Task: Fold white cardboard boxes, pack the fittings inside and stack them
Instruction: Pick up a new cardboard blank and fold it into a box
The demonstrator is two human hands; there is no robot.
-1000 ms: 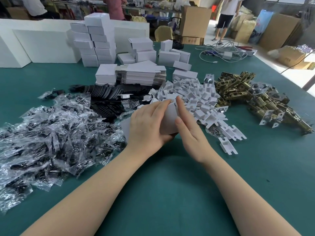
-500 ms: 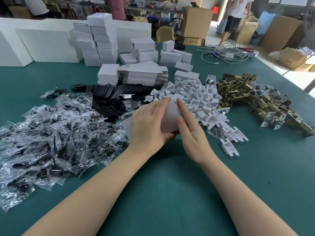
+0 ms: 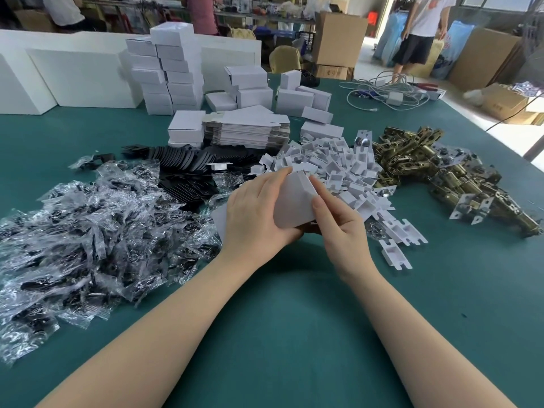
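I hold a small white cardboard box [image 3: 293, 203] between both hands over the green table [image 3: 279, 319]. My left hand [image 3: 254, 213] wraps round its left side, fingers over the top. My right hand [image 3: 338, 222] grips the right end, index finger laid along a flap at the upper right corner. The box's lower part is hidden behind my palms. A stack of flat box blanks [image 3: 250, 129] lies behind, and folded white boxes [image 3: 169, 72] are stacked further back.
Clear bags of black parts [image 3: 88, 245] cover the left. Black plates [image 3: 188, 166] lie centre left, white plastic pieces [image 3: 338, 169] centre right, brass hinges [image 3: 441, 172] at right. Cables [image 3: 385, 92] lie far right; people stand behind the table.
My right index finger has slid down along the box's right edge and the flap at the upper right corner now stands more open. The left hand keeps its hold.
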